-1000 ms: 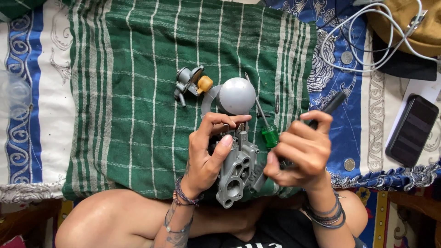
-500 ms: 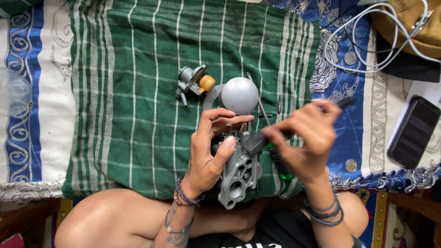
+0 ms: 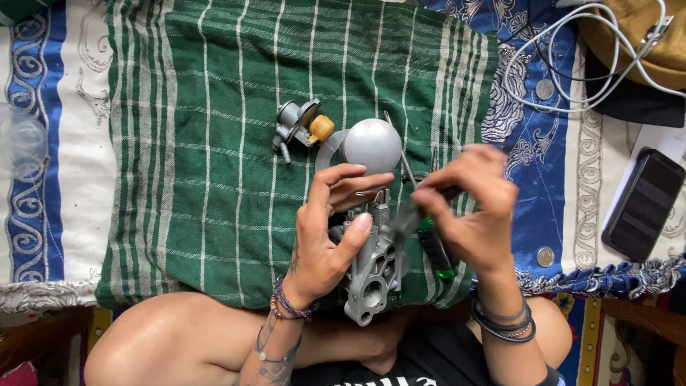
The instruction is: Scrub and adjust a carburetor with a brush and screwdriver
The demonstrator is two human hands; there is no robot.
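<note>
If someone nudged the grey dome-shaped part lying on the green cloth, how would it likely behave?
The grey dome looks smooth and rounded, so it would probably rock or roll. The soft green cloth would likely slow it. It looks rigid, not floppy.

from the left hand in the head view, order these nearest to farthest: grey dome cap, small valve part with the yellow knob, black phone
1. Grey dome cap: just above the left hand's fingertips, on the green striped cloth.
2. Small valve part with yellow knob: further up, slightly left.
3. Black phone: far right, off the cloth.
</note>
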